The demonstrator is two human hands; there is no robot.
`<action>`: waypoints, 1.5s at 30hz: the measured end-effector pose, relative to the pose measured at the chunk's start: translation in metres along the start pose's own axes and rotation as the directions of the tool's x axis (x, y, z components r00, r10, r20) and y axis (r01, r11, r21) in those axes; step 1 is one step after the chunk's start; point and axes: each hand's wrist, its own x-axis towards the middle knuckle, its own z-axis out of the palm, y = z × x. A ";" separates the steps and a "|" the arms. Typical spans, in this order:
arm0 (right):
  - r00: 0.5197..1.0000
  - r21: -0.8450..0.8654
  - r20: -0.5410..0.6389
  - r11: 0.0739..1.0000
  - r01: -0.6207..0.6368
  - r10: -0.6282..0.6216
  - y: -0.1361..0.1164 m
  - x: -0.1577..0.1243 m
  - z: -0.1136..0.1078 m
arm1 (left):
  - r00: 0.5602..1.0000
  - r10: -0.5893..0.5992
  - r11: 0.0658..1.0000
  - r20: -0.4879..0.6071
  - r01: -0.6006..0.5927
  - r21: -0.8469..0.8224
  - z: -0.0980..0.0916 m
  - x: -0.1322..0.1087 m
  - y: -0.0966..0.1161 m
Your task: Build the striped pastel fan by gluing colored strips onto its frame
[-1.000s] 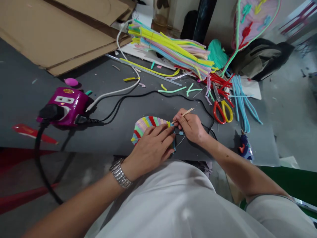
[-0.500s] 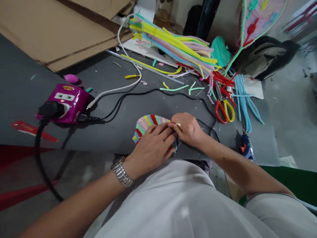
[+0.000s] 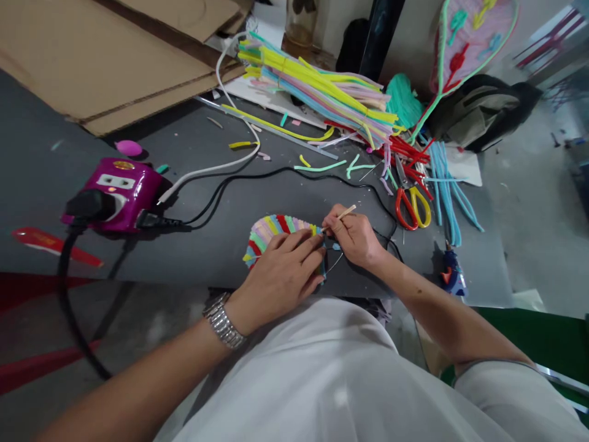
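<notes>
My left hand (image 3: 288, 264) lies flat, fingers stretched out, across a leaf-shaped piece of striped pipe cleaners (image 3: 263, 232) at the table's front edge. Its stripes are red, yellow, green, pink and blue, and my palm hides much of it. At its right end, my right hand (image 3: 355, 238) is closed in a pinch on a thin pale stick (image 3: 347, 212). The stick's upper end pokes out above the fingers, and its lower tip is by the edge of the striped piece. A small light blue bit (image 3: 336, 247) lies under my right hand.
A purple power socket block (image 3: 120, 195) with cords stands on the left. Behind are cardboard sheets (image 3: 115, 55) and bundled pipe cleaners (image 3: 317, 86). Scissors (image 3: 413, 205), blue pipe cleaners (image 3: 444, 190) and a glue gun (image 3: 453, 273) lie to the right. A black cable (image 3: 276, 174) crosses the table.
My right hand has turned and shifted slightly right, and more of the pale stick shows, slanting upward. My left hand stays flat on the striped piece. The whole view has shifted a little.
</notes>
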 end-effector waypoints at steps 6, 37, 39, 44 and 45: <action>0.985 -0.322 0.088 0.931 0.171 -0.150 0.001 -0.002 0.007 | 1.000 -0.002 1.000 0.001 0.002 -0.004 -0.001 0.000 0.001; 0.885 -0.272 -0.032 0.856 0.439 -0.464 -0.014 -0.121 0.020 | 0.991 0.109 0.987 -0.074 -0.117 -0.112 -0.003 -0.013 -0.006; 0.879 -0.280 -0.027 0.848 0.450 -0.476 -0.012 -0.121 0.021 | 0.993 0.102 0.987 -0.067 -0.109 -0.122 -0.002 -0.014 -0.006; 0.877 -0.254 -0.042 0.854 0.454 -0.478 -0.010 -0.122 0.021 | 0.994 0.092 0.985 -0.064 -0.101 -0.143 -0.001 -0.015 -0.007; 0.875 -0.252 -0.049 0.854 0.456 -0.482 -0.009 -0.122 0.021 | 0.993 0.096 0.985 -0.067 -0.104 -0.139 -0.002 -0.015 -0.007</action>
